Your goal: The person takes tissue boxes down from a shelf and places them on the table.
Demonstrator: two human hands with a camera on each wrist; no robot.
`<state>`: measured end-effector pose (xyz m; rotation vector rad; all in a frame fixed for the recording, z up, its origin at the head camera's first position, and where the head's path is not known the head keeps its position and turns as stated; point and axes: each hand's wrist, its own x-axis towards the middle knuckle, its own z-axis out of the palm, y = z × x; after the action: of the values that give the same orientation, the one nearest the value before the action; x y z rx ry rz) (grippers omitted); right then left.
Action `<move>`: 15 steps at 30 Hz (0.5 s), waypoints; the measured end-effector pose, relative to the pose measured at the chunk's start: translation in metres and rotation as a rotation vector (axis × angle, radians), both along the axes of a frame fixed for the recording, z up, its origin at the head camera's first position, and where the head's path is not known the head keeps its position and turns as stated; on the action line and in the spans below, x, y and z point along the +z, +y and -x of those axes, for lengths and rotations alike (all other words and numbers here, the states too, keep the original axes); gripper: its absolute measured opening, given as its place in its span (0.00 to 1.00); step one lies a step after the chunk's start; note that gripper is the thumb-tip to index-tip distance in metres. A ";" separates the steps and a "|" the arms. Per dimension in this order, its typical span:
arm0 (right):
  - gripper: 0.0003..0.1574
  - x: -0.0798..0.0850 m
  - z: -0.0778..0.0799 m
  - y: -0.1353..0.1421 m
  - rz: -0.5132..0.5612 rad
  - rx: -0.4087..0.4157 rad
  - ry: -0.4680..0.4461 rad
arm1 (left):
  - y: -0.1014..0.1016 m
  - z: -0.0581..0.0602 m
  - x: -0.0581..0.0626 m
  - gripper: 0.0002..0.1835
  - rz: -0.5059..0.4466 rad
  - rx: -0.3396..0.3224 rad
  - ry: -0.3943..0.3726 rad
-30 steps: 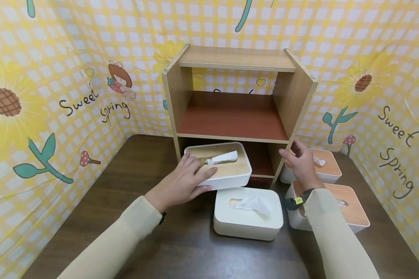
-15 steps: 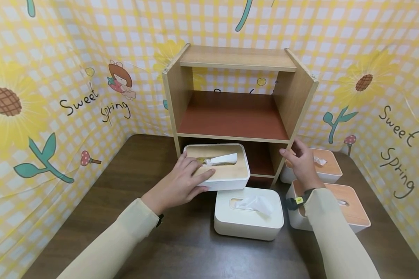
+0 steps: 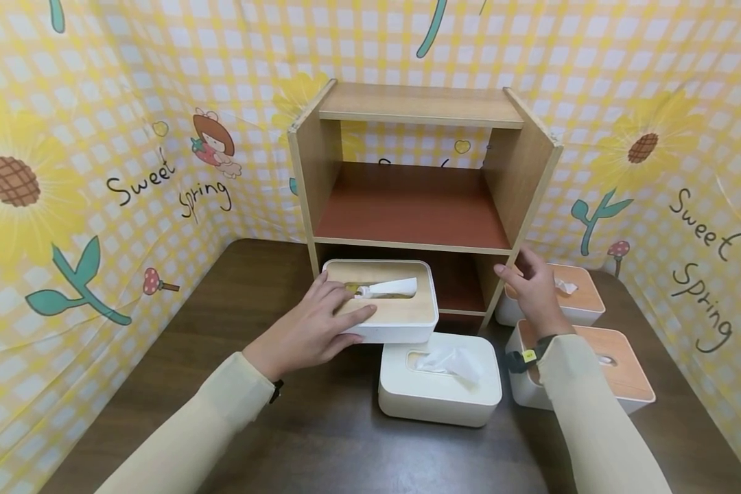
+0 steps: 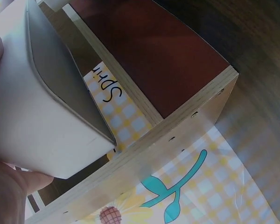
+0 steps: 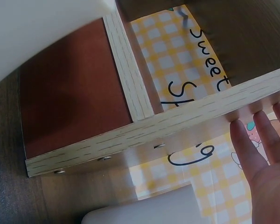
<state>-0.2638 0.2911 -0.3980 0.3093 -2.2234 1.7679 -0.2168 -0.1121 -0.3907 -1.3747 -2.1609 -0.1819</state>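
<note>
A white tissue box (image 3: 401,310) with a pale wood lid and a tissue in its slot is in my left hand (image 3: 315,322). Fingers lie over its lid, and the thumb is at its front side. The left wrist view shows the box (image 4: 42,126) tilted, with its hollow underside visible. It hangs before the lower compartment of a wooden shelf unit (image 3: 414,243). My right hand (image 3: 534,291) holds that unit's right side panel, thumb at the front edge. In the right wrist view, its fingertips touch the outer face; the thumb is out of frame.
An all-white tissue box (image 3: 438,405) stands on the dark table (image 3: 284,439), overlapped in view by the held one. Right of the shelf are two wood-lidded tissue boxes, a rear one (image 3: 577,285) and a front one (image 3: 624,363). Patterned cloth (image 3: 160,89) hangs behind.
My left hand has brought the held tissue box slightly toward me and left, and the box has turned a little straighter to the shelf. My right hand has stayed at the panel.
</note>
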 end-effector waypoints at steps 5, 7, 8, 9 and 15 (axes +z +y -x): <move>0.37 0.000 0.001 0.000 0.016 0.000 -0.018 | -0.003 -0.001 0.001 0.27 -0.017 -0.035 -0.003; 0.37 0.000 0.001 0.001 0.016 0.000 -0.023 | -0.003 -0.002 0.002 0.27 -0.024 -0.042 0.000; 0.37 0.000 0.001 0.001 0.015 0.000 -0.021 | -0.004 -0.002 0.002 0.27 -0.027 -0.045 -0.001; 0.37 -0.001 0.001 0.001 0.013 0.000 -0.019 | -0.004 -0.002 0.002 0.26 -0.029 -0.048 -0.003; 0.38 -0.002 0.001 0.000 0.011 0.000 -0.014 | -0.006 -0.003 0.000 0.26 -0.032 -0.058 -0.026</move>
<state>-0.2650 0.2916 -0.3997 0.2947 -2.2227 1.7872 -0.2143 -0.1180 -0.3909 -1.4254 -2.1315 -0.2574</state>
